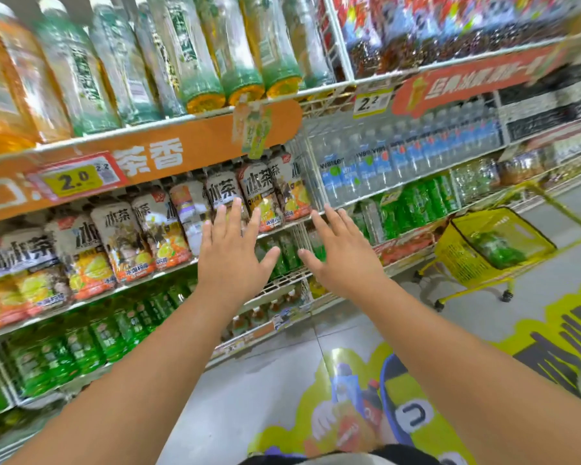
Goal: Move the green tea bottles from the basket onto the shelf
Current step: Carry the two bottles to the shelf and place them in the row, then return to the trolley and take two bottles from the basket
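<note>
**Both hands spread before the drink shelves, basket off to the right**

Writing first: an orange shelf strip [188, 152] above the hands carries the white characters 茶香, and a yellow price tag [73, 179] on it reads 2.0. Farther right, another tag [366, 103] reads 2.2. The bottles just beyond the fingertips of the left hand [230, 260] have pale labels printed 冰茶 [223, 193], with lemon and orange pictures lower down. Clear water bottles [336, 176] up and to the right of the right hand [341, 256] show the word "Water" on blue labels.

Each hand is an open grip: fingers straight and spread, palms turned away, holding nothing. They hang side by side, thumbs near each other but apart.

The green tea bottles [498, 250] lie in the yellow basket [463, 260], well off to the right of the right hand, on a wheeled yellow frame on the floor. They look bright green; the labels are too blurred to read. Rows of green bottles [81, 350] fill the shelf [282, 281] below the left forearm.
</note>
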Action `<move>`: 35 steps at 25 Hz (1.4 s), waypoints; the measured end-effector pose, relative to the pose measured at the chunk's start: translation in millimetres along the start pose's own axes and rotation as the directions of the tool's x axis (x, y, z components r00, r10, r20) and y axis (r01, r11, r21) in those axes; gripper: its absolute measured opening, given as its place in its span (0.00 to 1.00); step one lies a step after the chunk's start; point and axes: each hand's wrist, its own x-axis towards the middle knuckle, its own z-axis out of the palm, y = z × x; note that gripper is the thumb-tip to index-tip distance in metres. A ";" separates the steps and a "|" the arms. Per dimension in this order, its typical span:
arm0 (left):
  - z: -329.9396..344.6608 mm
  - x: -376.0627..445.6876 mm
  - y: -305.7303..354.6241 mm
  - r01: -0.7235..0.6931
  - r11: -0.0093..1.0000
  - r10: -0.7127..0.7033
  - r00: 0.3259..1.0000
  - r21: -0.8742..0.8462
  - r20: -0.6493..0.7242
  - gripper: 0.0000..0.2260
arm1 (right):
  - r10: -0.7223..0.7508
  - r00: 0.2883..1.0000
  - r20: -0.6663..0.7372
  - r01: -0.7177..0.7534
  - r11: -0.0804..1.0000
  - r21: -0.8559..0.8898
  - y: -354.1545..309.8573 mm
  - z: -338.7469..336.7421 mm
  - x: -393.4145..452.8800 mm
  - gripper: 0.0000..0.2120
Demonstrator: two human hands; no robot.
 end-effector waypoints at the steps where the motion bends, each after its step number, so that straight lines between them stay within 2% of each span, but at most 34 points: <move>1: -1.7 1.9 8.0 -0.002 1.000 0.002 1.000 0.001 -0.003 0.36 | 0.006 1.000 -0.008 -0.006 1.000 0.004 10.1 -4.2 -1.5 0.38; 4: -4.0 9.6 40.7 -0.005 1.000 0.005 1.000 0.002 -0.011 0.36 | -0.001 1.000 -0.022 0.001 1.000 0.011 46.3 -14.8 -6.2 0.38; 12: -6.1 34.4 185.4 -0.087 0.996 0.087 0.996 0.006 0.031 0.35 | 0.057 0.998 -0.038 -0.054 0.997 0.062 188.2 -39.4 -30.0 0.39; 20: 6.9 72.5 343.0 -0.219 0.976 0.218 0.974 0.008 0.062 0.35 | 0.205 0.977 -0.067 -0.197 0.975 0.105 336.0 -63.2 -63.2 0.39; 28: 33.0 159.2 481.6 -0.430 0.902 0.431 0.901 -0.038 0.045 0.35 | 0.415 0.898 -0.144 -0.408 0.910 0.074 468.8 -77.7 -51.2 0.39; 32: 57.2 220.8 559.3 -0.537 0.839 0.538 0.843 -0.082 -0.015 0.35 | 0.508 0.841 -0.188 -0.502 0.861 0.078 537.3 -82.1 -32.9 0.39; 35: 68.8 263.8 620.9 -0.612 0.781 0.617 0.787 -0.120 0.004 0.36 | 0.573 0.794 -0.203 -0.570 0.818 0.080 584.6 -92.1 -19.2 0.38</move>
